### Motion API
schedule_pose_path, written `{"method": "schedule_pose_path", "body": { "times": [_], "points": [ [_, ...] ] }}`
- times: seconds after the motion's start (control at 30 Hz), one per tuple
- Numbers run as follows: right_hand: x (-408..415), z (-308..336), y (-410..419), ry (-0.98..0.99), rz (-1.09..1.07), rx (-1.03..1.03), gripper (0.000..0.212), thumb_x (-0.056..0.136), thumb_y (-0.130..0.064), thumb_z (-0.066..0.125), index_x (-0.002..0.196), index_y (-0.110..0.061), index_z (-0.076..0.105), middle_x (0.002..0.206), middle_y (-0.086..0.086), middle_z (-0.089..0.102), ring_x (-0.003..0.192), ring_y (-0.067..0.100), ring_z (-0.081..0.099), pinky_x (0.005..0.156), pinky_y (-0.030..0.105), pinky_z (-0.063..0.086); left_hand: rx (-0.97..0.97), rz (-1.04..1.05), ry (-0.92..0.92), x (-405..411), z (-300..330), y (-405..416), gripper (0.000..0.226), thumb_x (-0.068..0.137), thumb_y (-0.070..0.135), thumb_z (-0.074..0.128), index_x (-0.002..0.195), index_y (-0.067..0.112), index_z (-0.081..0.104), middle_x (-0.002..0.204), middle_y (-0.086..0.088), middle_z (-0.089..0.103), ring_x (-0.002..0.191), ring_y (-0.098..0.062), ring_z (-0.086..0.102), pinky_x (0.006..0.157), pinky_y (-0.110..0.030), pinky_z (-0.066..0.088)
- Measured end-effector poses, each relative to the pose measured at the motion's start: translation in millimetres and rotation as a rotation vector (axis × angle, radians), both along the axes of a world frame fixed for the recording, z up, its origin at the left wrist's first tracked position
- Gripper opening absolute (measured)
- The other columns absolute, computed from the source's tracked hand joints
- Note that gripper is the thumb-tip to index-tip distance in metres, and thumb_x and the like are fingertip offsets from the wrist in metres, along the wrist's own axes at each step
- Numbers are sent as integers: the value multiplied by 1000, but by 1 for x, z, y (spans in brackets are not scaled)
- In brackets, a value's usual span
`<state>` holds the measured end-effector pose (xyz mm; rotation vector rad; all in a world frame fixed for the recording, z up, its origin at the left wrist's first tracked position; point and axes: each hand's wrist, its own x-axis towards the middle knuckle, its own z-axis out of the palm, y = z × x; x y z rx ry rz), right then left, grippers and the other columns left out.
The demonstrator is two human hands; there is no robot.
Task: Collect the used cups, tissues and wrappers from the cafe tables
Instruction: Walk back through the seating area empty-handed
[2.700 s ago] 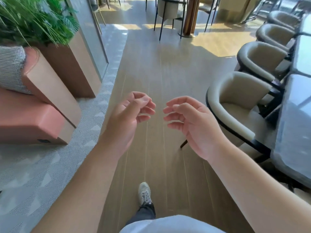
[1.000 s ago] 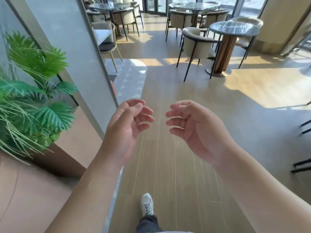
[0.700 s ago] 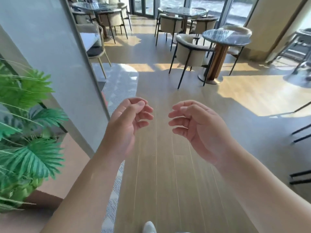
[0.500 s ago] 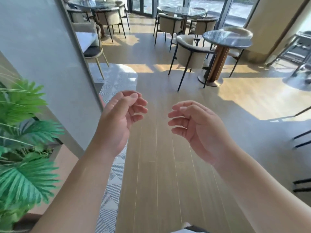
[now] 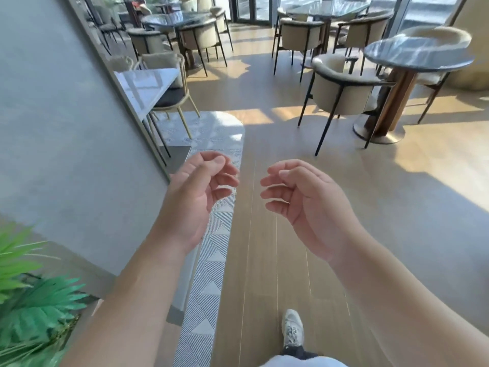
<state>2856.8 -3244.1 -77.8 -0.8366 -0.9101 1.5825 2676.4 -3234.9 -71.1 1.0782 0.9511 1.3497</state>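
My left hand (image 5: 197, 196) and my right hand (image 5: 304, 205) hang in front of me over the wooden floor, palms turned toward each other, fingers loosely curled, holding nothing. No cups, tissues or wrappers show in this view. A round dark marble table (image 5: 418, 53) stands ahead on the right, and its top looks bare. A white square table (image 5: 144, 84) stands behind the grey wall's edge on the left. Two more dark tables (image 5: 172, 19) (image 5: 328, 7) stand farther back near the windows.
A grey wall (image 5: 60, 128) runs along my left, with a green plant (image 5: 31, 300) at its foot. Beige chairs (image 5: 341, 88) ring the tables. A patterned grey carpet strip (image 5: 211, 260) borders the wooden aisle. My shoe (image 5: 292, 327) is on the floor below.
I have walked forward along the aisle, past the long table and sofa, and the cafe tables are nearer. Both hands kept their loose, empty pose; the plant slid down to the left.
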Motion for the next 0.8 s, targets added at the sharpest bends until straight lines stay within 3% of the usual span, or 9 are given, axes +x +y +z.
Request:
{"method": "schedule_pose_path", "body": {
  "times": [0.33, 0.8],
  "points": [
    [33, 20, 194, 16, 67, 21, 16, 76, -14, 55, 79, -16, 70, 80, 8, 69, 67, 18, 64, 60, 26, 50, 46, 44, 53, 35, 29, 187, 11, 85, 24, 55, 93, 16, 57, 79, 3, 70, 71, -11, 64, 67, -23, 47],
    [-66, -7, 462, -9, 102, -44, 15, 76, -17, 54, 80, -14, 69, 80, 8, 67, 66, 18, 64, 59, 25, 50, 17, 80, -3, -63, -14, 450, 9, 86, 25, 55, 91, 18, 59, 80, 4, 71, 72, -10, 66, 68, -23, 48]
  ]
}}
